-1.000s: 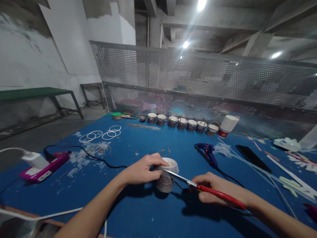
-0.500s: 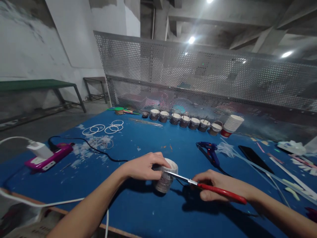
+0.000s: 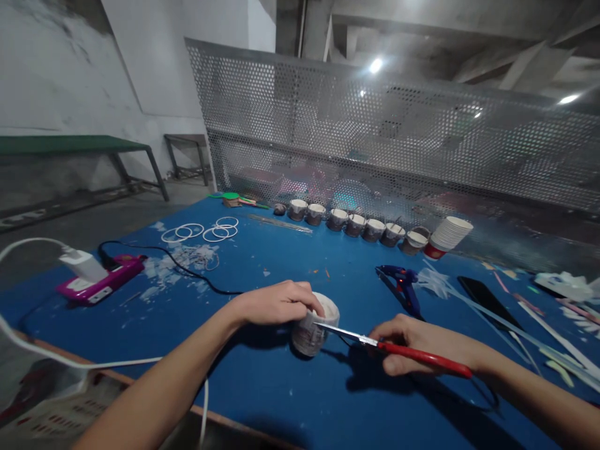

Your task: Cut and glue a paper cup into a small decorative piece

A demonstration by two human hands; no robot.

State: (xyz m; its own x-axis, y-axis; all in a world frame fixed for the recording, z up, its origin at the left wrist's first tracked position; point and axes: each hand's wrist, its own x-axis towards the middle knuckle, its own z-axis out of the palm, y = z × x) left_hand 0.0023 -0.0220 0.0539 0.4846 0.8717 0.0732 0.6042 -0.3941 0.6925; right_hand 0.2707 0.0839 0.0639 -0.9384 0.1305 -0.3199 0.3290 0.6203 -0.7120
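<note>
A whitish-grey wrapped cup (image 3: pixel 309 336) stands almost upright on the blue tabletop (image 3: pixel 262 400). My left hand (image 3: pixel 285 303) grips its rim from the left, fingers reaching over the edge into the mouth; the thumb is hidden. My right hand (image 3: pixel 412 347) holds red-handled scissors (image 3: pixel 422 357), whose blades point left and lie against the cup's upper side near the rim. The blades look closed or nearly so. Behind my right hand lies a blue glue gun (image 3: pixel 402 284) with a small red light.
Several grey-wrapped cups (image 3: pixel 337 220) line the back edge beside a stack of paper cups (image 3: pixel 449 236). White rings (image 3: pixel 182 232), scraps and a purple power strip (image 3: pixel 100 281) lie left. A black phone (image 3: pixel 485 299) and strips lie right. A perforated metal screen (image 3: pixel 375 144) stands behind.
The cup has gone from tilted to more upright. My left fingers have shifted onto its rim and into its mouth. The scissors stay at its side; the whole view has shifted slightly.
</note>
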